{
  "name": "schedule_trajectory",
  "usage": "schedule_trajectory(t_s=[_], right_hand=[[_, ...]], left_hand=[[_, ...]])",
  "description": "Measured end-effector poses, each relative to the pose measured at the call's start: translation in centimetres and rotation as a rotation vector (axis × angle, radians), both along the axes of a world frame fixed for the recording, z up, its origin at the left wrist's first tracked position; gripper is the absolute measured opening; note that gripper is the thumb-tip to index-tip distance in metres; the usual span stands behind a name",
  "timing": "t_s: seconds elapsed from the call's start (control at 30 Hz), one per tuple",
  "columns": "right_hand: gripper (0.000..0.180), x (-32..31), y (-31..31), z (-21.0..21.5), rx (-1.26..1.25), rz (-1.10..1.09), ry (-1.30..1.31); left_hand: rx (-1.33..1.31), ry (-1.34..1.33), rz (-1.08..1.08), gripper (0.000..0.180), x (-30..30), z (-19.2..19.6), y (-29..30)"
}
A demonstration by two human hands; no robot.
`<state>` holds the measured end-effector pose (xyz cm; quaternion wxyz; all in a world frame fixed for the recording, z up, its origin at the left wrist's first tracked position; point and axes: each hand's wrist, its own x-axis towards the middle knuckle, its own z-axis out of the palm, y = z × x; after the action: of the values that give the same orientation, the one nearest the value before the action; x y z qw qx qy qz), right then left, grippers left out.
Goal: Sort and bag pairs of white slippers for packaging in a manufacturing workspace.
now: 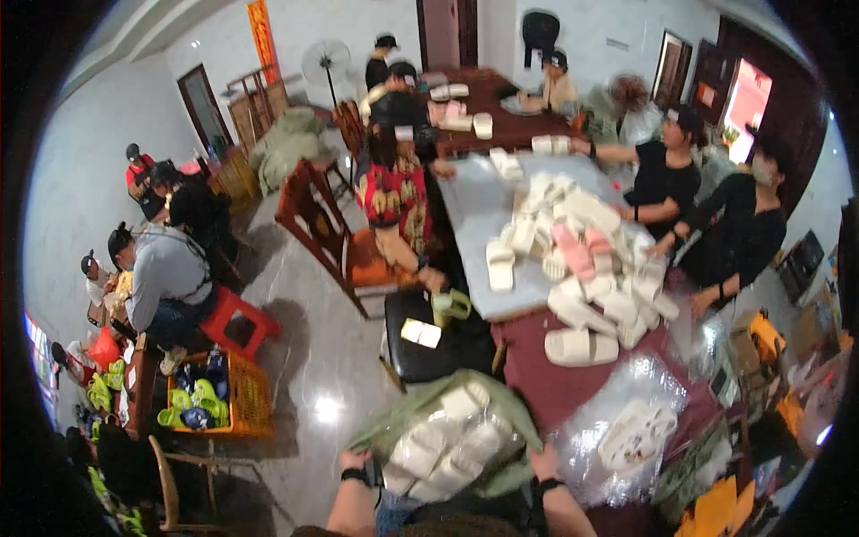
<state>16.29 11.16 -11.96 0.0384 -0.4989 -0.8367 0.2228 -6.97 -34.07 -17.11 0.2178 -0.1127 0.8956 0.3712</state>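
Low in the view, a green woven sack (376, 434) is spread wide between my two hands. Inside it lie several cream slippers (461, 438) under clear plastic wrap. My left hand (355, 460) is closed on the sack's left edge, and my right hand (543, 462) grips its right edge. A dark band circles each wrist. Beyond the sack stands a black-seated chair (438, 358) bearing a white card (420, 333) and a greenish mug-shaped thing (450, 307). My fingertips are partly hidden by the sack's folds.
A long table with a dark red cloth (537, 358) carries a heap of cream slippers (555, 215) with a pink pair (580, 252). Clear plastic (573, 447) covers its near end. Workers sit and stand around it. An orange crate (250, 394) and red stool (237, 322) are left.
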Motion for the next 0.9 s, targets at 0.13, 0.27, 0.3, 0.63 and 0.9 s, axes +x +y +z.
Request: schedule_trajectory(t_s=[0.13,0.27,0.3,0.63,0.9], right_hand=[[0.042,-0.2,0.8,-1.5,-0.324,-0.096,0.137],[0.023,-4.2,-1.1,1.2,-0.727,-0.533,0.582],[0.021,-3.5,-0.3,-0.6,-0.790,-0.592,0.726],[0.042,-1.1,-0.8,4.5,-1.019,-0.594,0.885],[0.067,-5.7,-5.1,9.6,-0.313,0.166,-0.039]], left_hand=[[-0.187,0.038,-0.148,0.051,-0.8,1.1,2.4],[0.740,-0.012,0.782,0.034,-1.5,2.3,0.3],[0.474,0.016,0.643,0.032,-1.7,3.7,0.2],[0.721,-0.190,0.579,0.017,-3.6,19.4,-0.1],[0.432,-0.072,0.400,0.035,-1.8,10.9,0.3]])
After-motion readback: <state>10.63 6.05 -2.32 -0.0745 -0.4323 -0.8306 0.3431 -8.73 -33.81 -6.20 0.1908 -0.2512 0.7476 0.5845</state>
